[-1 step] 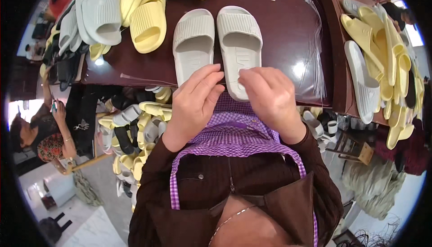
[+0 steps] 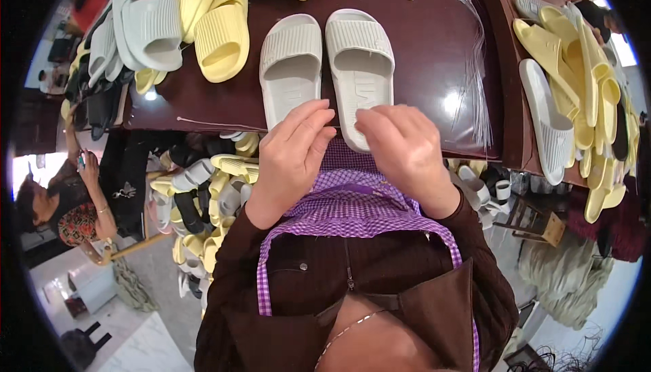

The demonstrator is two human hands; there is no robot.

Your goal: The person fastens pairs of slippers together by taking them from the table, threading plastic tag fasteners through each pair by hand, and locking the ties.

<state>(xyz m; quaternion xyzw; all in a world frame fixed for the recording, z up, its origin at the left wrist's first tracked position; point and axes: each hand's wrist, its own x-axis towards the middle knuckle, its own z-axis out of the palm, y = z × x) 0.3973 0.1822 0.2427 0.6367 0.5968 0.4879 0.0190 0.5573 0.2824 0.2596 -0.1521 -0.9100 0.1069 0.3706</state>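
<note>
Currently, light-grey slide sandals (image 2: 291, 45) are set near-parallel on desk (image 2: 430, 50), toes pointed away, long axes fore-aft; left hand (image 2: 290, 151), right hand (image 2: 408, 153) half-curled, hold can't be told.

"See that glossy, dark reddish-brown table (image 2: 434, 53)? There's a white glare (image 2: 453, 103) on its top."
"And a bright, white-lit window (image 2: 624, 49) off to the right."
"What's underfoot?"
"Smooth, pale grey floor (image 2: 159, 280); a small brown wooden stool (image 2: 553, 229) sits over on the right."
</note>
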